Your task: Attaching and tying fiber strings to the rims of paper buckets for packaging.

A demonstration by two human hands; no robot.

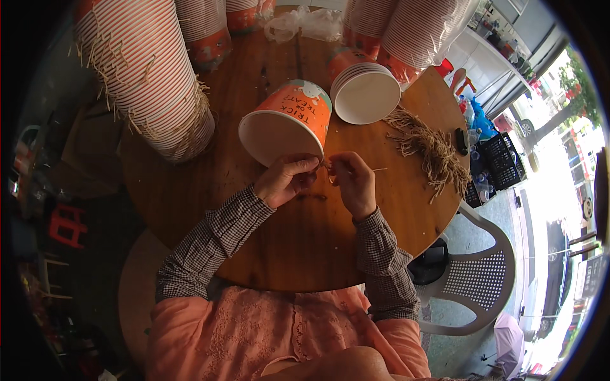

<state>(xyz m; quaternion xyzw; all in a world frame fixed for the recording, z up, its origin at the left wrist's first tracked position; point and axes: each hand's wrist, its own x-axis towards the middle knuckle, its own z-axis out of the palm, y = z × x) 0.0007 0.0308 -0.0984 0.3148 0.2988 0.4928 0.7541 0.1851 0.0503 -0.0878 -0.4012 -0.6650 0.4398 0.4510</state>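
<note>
An orange printed paper bucket [293,105] lies tipped on the round wooden table, its white inside turned toward me. My left hand [287,180] is closed at the near edge of its rim, thumb and fingers pinched there. Just to the right, my right hand [353,183] pinches a thin tan cord [380,169], whose loose end sticks out past the fingers. Between the two hands a bit of cord meets the rim; how it is fixed is too small to make out. A bundle of loose tan cords [435,152] lies at the table's right.
A short nested stack of buckets [367,96] rests behind the bundle. At left leans a tall bucket stack [149,76] with cords hanging from it. More wrapped stacks [416,35] and clear plastic [305,24] stand at the back. A grey chair [476,273] is on the right.
</note>
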